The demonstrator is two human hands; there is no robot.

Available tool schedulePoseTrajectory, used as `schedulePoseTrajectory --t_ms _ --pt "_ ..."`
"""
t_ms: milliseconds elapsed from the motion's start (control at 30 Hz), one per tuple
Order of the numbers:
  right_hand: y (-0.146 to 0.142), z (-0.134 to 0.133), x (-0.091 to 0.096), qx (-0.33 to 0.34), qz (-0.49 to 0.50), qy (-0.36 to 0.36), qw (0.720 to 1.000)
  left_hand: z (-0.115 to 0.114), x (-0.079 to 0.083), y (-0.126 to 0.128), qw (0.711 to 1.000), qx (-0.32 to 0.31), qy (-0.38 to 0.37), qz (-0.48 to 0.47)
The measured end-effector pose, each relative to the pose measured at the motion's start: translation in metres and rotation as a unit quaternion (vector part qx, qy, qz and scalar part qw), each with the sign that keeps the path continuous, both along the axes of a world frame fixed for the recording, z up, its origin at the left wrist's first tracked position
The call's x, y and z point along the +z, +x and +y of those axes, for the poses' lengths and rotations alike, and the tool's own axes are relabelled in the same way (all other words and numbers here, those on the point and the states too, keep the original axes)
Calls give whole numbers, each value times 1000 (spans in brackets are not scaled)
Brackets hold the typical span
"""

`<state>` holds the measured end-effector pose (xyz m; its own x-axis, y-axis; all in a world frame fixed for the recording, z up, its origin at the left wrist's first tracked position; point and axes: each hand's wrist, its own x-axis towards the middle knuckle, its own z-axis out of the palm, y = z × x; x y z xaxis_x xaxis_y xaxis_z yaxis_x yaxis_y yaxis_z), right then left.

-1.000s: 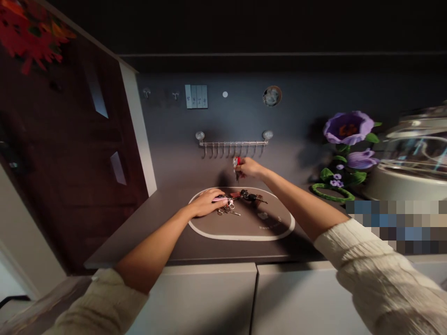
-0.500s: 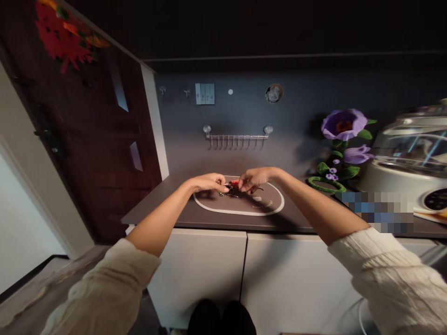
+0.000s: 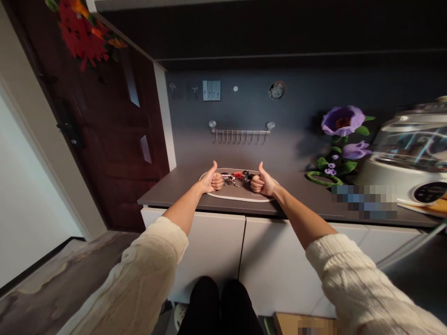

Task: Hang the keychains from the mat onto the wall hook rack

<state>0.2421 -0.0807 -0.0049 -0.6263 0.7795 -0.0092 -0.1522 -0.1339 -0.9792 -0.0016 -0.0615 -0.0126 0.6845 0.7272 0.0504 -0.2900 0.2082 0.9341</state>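
My left hand (image 3: 212,180) is closed in a fist with the thumb pointing up, over the left part of an oval mat (image 3: 230,194) on the counter. My right hand (image 3: 262,181) mirrors it at the right part of the mat, fingers curled and thumb raised. Nothing shows in either fist. Between the hands lies a small pile of keys (image 3: 230,181) with a red piece (image 3: 238,175) and dark bits among them. The right fist partly covers the pile's right end.
A rail with several hooks (image 3: 240,132) is fixed to the wall behind the mat. On the right stand purple artificial flowers (image 3: 344,121) and a white appliance with a clear lid (image 3: 401,172). A dark red door (image 3: 115,139) is on the left; white cabinets (image 3: 206,246) are below.
Both hands have let go of the keys and the red piece, which now lie on the mat. The hands moved apart and closed with thumbs up. The view has shifted slightly.
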Motion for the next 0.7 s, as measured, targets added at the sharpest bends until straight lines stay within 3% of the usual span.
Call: schedulePoseTrajectory --t_ms 133,467,600,700 --pt "1 -3 -3 -23 17 2 1000 3 -6 -3 999 7 0 -31" --pt "-5 -1 3 -13 -14 -8 1000 9 -6 -4 1000 -13 -2 -3" --pt "-13 6 12 -12 -21 8 1000 14 3 -6 1000 -13 5 21" --pt "-23 14 22 -36 -26 42 998 20 16 -7 999 27 31 18"
